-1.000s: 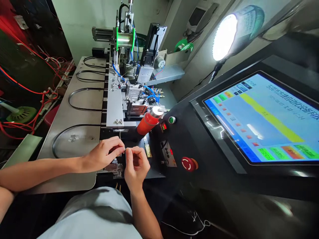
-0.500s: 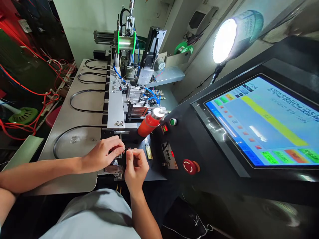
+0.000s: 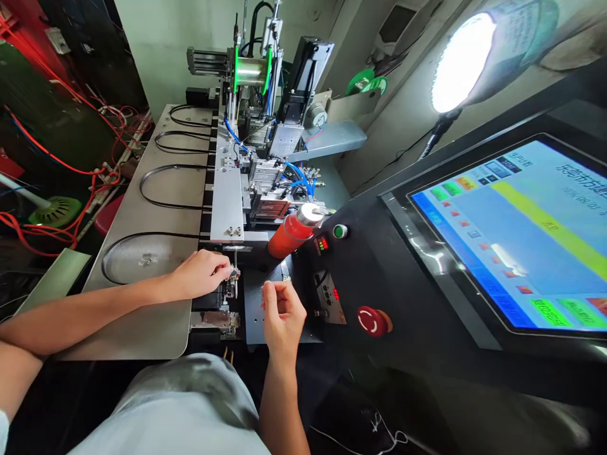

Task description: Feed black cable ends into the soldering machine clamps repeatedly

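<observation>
My left hand [image 3: 203, 273] is closed, its thumb and fingertips pressed together at a small metal fixture [image 3: 232, 284] on the near end of the machine. Whatever is in that pinch is too small to make out. To the right, my right hand [image 3: 283, 313] is raised over a dark plate [image 3: 253, 309], thumb against curled fingers; a tiny speck shows at the tips, but its kind cannot be told. Left of the fixture, a looped black cable [image 3: 137, 237] lies on the metal table [image 3: 161, 328]. A red bottle [image 3: 290, 235] with a silver cap stands beyond my right hand.
More black cable loops [image 3: 164, 186] lie farther along the table. The machine [image 3: 270, 170] carries a wire spool [image 3: 251, 71]. On the right stand a control panel with a touchscreen [image 3: 497, 234], a red emergency stop button [image 3: 372, 321] and a bright lamp [image 3: 462, 63].
My hands have moved apart: the right one has shifted right, away from the left, which stays close to the fixture. The view has turned slightly, shifting the surroundings right.
</observation>
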The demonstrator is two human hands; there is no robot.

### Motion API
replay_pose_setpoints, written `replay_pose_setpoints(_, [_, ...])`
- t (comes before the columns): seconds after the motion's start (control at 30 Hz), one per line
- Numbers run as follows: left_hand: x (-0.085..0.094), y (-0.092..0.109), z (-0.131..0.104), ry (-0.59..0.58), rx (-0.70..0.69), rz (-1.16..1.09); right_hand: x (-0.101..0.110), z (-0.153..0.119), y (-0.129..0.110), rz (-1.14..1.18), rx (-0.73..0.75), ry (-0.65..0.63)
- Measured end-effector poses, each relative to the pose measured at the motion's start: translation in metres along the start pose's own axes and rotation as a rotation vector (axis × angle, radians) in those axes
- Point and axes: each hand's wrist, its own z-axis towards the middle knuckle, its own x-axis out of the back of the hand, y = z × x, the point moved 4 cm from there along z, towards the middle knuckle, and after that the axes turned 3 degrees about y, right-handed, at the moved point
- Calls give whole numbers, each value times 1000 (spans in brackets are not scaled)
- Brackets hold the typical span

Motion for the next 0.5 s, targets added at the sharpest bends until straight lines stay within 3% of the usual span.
replay_pose_setpoints(0.27, [1,4,2,41,-18,60,-4,3,6,-9,9,-40])
replay_pose_setpoints(0.5, [3,11,3,22,19,79,-33,17,21,0,24,-246])
